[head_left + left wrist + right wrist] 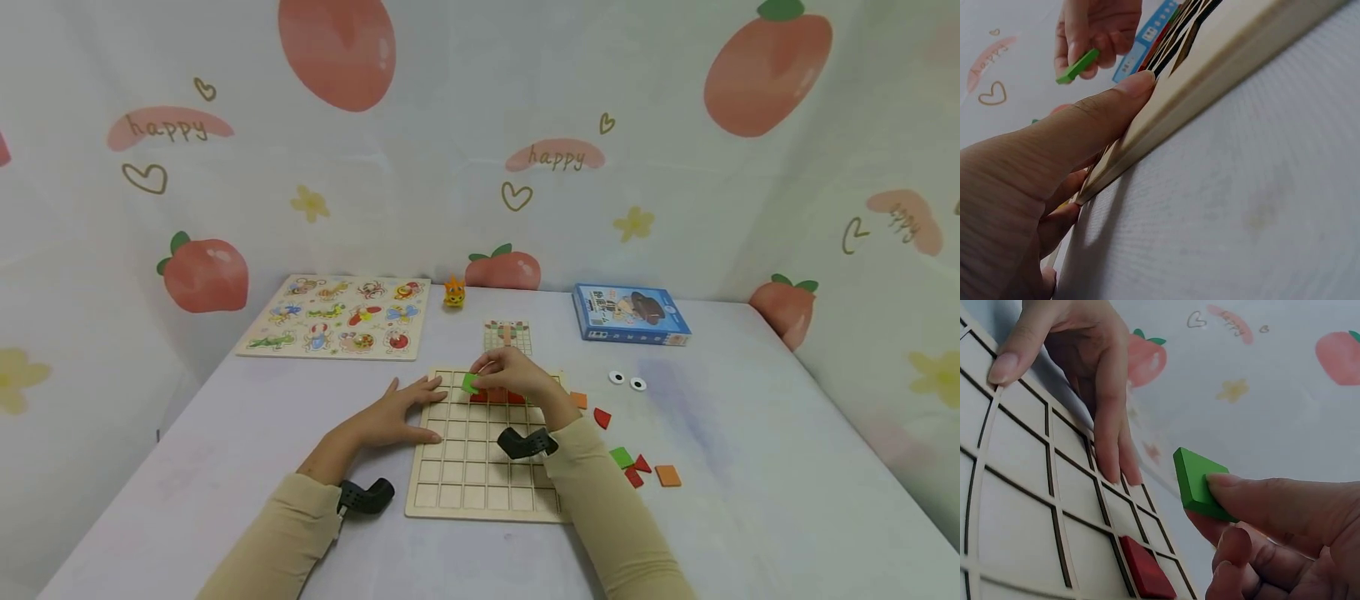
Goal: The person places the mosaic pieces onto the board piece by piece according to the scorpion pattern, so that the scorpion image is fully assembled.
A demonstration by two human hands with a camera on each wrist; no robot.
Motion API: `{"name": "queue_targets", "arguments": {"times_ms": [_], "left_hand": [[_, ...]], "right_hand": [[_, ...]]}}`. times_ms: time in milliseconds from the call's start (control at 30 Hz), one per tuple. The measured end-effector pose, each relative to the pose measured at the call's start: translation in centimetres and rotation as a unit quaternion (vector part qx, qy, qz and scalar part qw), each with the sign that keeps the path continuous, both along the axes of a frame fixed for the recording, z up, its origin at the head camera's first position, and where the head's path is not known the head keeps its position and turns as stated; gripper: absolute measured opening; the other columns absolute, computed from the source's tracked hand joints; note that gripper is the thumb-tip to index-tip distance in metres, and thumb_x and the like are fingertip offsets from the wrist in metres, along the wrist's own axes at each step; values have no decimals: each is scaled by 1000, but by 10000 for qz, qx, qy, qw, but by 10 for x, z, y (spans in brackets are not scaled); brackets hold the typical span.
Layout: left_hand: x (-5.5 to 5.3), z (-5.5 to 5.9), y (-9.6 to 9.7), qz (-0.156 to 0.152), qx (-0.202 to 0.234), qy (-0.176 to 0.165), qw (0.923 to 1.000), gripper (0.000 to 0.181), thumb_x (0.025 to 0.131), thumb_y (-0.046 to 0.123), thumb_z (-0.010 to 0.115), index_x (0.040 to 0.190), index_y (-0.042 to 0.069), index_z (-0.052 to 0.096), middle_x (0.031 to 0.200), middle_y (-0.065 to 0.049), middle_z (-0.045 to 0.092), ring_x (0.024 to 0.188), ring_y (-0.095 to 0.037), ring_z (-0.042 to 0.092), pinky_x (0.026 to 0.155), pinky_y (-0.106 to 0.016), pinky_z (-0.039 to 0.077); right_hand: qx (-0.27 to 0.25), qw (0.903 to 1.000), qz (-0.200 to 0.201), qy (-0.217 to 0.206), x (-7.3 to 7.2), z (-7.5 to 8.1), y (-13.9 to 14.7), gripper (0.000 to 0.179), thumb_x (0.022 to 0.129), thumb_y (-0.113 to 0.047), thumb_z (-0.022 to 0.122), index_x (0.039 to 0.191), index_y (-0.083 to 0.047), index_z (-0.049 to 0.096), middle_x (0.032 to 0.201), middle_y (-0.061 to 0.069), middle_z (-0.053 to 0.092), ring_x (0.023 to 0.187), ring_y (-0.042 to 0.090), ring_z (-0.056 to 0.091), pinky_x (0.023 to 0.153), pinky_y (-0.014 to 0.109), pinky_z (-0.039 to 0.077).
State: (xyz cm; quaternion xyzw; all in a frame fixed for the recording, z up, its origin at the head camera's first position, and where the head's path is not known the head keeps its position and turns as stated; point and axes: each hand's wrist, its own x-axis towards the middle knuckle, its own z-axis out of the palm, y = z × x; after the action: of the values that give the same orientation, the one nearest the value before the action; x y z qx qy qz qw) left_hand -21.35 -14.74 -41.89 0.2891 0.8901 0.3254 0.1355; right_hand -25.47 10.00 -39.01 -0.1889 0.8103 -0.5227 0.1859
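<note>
My right hand (513, 372) pinches a green square tile (1200, 481) between thumb and fingers, raised above the upper rows of a wooden grid board (453, 473). A row of red tiles (497, 397) lies in the board's grid just under that hand, partly covered by it. At the board's left side rests my left hand (393, 412), its fingers spread along the edge. Its thumb (1119, 94) touches the board's rim in the left wrist view. One red tile (1147, 569) shows in a cell in the right wrist view.
Loose tiles lie right of the board, among them an orange square (667, 476) and a green one (621, 457). Two eye pieces (617, 377) are farther back. Behind stand a pattern card (495, 337), a blue box (630, 314), an insect puzzle (337, 318) and a small orange toy (454, 292).
</note>
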Motion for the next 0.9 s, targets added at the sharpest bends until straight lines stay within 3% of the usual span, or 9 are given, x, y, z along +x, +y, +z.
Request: {"name": "queue_targets", "arguments": {"times_ms": [300,533,567,900], "left_hand": [[0,0,2,-6,-28,15,10000,73,78,44,71,139,13,46,155,-6,24,145,-28,11,114,-57,-10],[0,1,1,22,-59,-17,10000,74,78,45,71,139,14,45,155,-5,24,145,-28,11,114,-56,-10],[0,1,1,26,-63,-27,10000,74,78,45,71,139,14,45,155,-5,24,145,-28,10,114,-56,-10],[0,0,1,56,6,-18,10000,74,77,43,73,138,13,46,154,-6,25,145,-29,11,114,-57,-10]], "right_hand": [[232,9993,-260,98,-4,-8,-14,19,83,-12,70,98,-1,67,86,7,68,74,9,60,67,23,49],[395,9982,-447,33,0,-12,-21,15,82,-11,70,92,-1,68,79,7,68,60,10,52,52,22,44],[418,9980,-464,56,5,-7,-23,15,82,-10,70,92,1,67,79,9,68,61,9,53,53,22,44],[710,9943,-718,342,3,-15,-29,12,81,-12,72,90,-3,72,87,6,65,68,11,52,56,20,42]]}}
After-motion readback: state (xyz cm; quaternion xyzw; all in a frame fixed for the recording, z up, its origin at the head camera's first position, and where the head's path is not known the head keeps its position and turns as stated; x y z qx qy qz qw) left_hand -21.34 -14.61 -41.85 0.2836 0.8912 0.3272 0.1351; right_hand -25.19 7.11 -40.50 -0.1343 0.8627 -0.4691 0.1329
